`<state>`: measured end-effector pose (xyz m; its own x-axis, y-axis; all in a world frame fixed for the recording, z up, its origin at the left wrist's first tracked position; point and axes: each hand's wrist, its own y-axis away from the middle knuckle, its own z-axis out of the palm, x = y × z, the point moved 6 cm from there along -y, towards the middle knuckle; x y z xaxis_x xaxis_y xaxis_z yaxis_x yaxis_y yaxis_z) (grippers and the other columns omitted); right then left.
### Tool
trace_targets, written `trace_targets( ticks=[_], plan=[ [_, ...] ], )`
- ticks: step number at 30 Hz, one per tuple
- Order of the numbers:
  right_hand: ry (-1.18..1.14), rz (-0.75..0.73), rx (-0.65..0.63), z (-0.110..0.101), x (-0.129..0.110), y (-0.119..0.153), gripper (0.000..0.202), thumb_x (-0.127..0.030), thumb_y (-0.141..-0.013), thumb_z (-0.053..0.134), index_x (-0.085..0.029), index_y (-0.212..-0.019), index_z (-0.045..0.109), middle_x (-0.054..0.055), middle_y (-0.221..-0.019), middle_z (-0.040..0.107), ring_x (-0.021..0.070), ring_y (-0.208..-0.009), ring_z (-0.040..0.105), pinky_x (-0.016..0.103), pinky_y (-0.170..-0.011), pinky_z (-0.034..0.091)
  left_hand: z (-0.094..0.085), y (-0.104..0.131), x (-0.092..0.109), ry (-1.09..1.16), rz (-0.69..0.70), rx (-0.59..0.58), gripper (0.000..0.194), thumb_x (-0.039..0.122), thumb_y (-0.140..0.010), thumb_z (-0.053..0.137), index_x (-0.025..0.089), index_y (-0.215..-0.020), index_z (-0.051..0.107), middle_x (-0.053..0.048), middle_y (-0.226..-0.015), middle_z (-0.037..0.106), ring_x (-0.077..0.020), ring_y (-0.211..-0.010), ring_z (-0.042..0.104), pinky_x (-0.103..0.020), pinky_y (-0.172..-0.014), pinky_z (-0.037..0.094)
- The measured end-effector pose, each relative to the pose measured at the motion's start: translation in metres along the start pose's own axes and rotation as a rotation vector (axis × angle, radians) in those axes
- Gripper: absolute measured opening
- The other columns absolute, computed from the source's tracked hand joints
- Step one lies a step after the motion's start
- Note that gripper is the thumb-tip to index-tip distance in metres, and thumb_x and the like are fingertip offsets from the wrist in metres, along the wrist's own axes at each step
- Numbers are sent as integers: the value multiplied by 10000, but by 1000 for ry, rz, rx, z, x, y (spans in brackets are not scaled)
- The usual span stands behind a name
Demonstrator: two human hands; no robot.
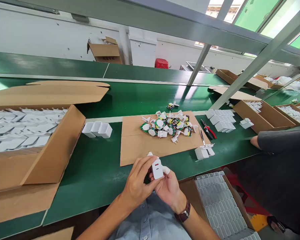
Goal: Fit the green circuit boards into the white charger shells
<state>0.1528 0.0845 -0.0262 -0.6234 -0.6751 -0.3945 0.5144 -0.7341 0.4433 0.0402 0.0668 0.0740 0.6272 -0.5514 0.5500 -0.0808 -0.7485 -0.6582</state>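
A white charger [157, 169] with a red slot and a dark slot on its face is held in front of my body. My left hand [139, 178] grips it from the left, fingers over its top and thumb under its lower edge. My right hand [168, 186] supports it from the right and below, with a white covering on one fingertip. Just beyond, a cardboard sheet [132, 143] bears a pile of circuit boards with white plug parts [162, 134]. Three white empty housings [97, 129] stand left of the sheet.
An open carton [52, 150] of white parts fills the left. Right of the pile lie red-handled pliers [208, 130], tweezers [202, 136] and white housings [221, 120]. A carton of clear trays [217, 200] sits below the bench [97, 166], beside a person in dark clothing [285, 173].
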Motion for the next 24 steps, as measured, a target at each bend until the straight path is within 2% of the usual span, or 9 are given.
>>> trace_targets(
  ticks=[6, 11, 15, 17, 20, 24],
  plan=[
    [76, -48, -13, 5, -5, 0, 218, -349, -829, 773, -187, -973, 748, 31, -855, 782, 188, -751, 723, 334, -780, 644, 4, 1, -4, 20, 0, -10, 575, 217, -1007, 726, 247, -1539, 510, -154, -1300, 722, -289, -1115, 724, -419, -933, 640],
    [258, -292, 36, 6, -22, 2, 280, -366, -816, 832, -234, -1056, 776, 27, -991, 791, 203, -878, 736, 354, -857, 639, 9, 15, -21, 63, -105, -37, 561, 300, -1004, 742, 264, -1519, 523, -137, -1378, 697, -302, -1246, 719, -437, -1040, 639],
    [548, -575, 76, 5, -37, 9, 275, -234, -768, 879, -248, -1034, 812, 40, -1085, 758, 212, -1008, 713, 373, -997, 606, 16, 36, -50, 80, -283, -101, 486, 405, -1003, 708, 277, -1452, 575, -105, -1370, 722, -307, -1230, 748, -439, -1034, 657],
    [870, -805, 54, 13, -42, 17, 274, -188, -822, 796, -249, -1089, 815, 65, -1147, 732, 213, -1061, 703, 367, -1008, 604, 20, 50, -69, 95, -408, -144, 454, 471, -981, 686, 269, -1382, 618, -95, -1320, 757, -317, -1176, 774, -448, -994, 675],
    [1324, -1071, -28, 28, -36, 29, 419, -133, -905, 646, -251, -1292, 758, 111, -1256, 705, 216, -1121, 712, 364, -996, 626, 30, 70, -95, 180, -621, -204, 533, 597, -902, 696, 252, -1306, 657, -101, -1259, 790, -350, -1129, 791, -488, -970, 685],
    [1448, -1145, -59, 35, -34, 34, 459, -128, -934, 637, -273, -1364, 710, 112, -1310, 716, 213, -1151, 733, 343, -994, 645, 37, 85, -109, 354, -842, -226, 649, 649, -845, 712, 234, -1340, 648, -127, -1404, 736, -389, -1331, 698, -533, -1146, 589]
  ],
)
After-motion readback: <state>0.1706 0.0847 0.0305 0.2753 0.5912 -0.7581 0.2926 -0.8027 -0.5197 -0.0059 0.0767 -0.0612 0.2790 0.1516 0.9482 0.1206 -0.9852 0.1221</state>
